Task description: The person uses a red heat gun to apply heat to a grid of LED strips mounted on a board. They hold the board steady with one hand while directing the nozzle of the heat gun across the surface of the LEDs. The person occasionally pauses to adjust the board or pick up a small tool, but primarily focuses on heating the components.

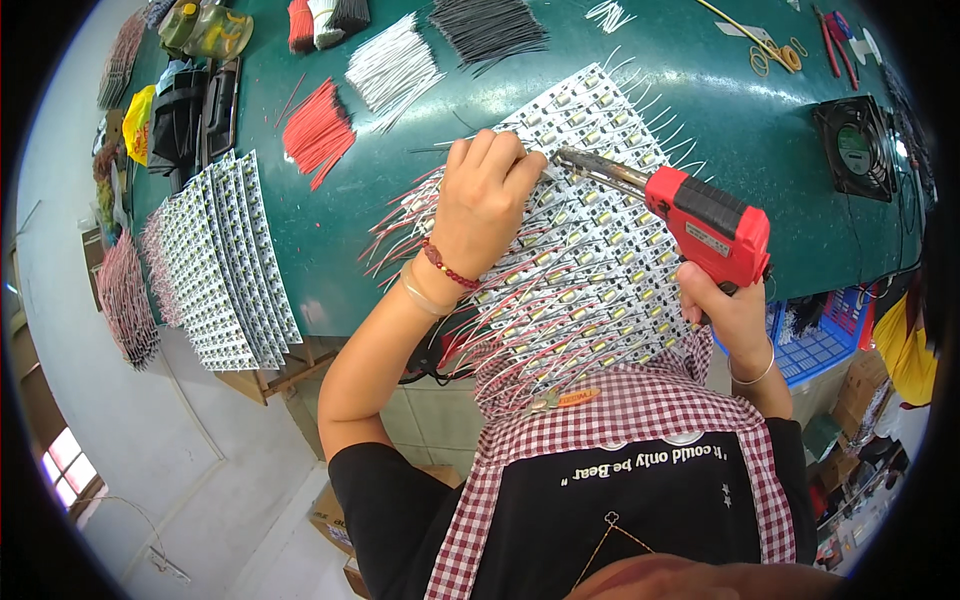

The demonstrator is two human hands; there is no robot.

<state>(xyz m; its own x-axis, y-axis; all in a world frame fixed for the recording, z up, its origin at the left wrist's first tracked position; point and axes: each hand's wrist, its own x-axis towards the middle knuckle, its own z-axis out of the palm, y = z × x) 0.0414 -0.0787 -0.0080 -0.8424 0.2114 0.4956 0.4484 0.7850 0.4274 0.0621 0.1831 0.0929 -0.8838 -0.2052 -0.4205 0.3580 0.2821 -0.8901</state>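
Note:
My right hand (728, 315) is wrapped round the grip of a red and black soldering gun (715, 225). The gun's tip reaches left to the upper part of a white LED circuit board sheet (600, 235), close to my left fingertips. My left hand (490, 185) is closed in a pinch over the sheet's left edge; thin black wire (430, 150) sticks out behind its fingers. What lies exactly between the fingertips is hidden. Rows of LED modules cover the sheet, with red and white wires (400, 225) hanging off its left side and pale wires off its right.
Bundles of red (318, 130), white (395, 65) and black wires (490, 30) lie on the green table (740, 90). More LED sheets (220, 260) overlap at left. A black fan (853, 148) stands at right, above a blue basket (815, 350). Pliers (835, 45) lie far right.

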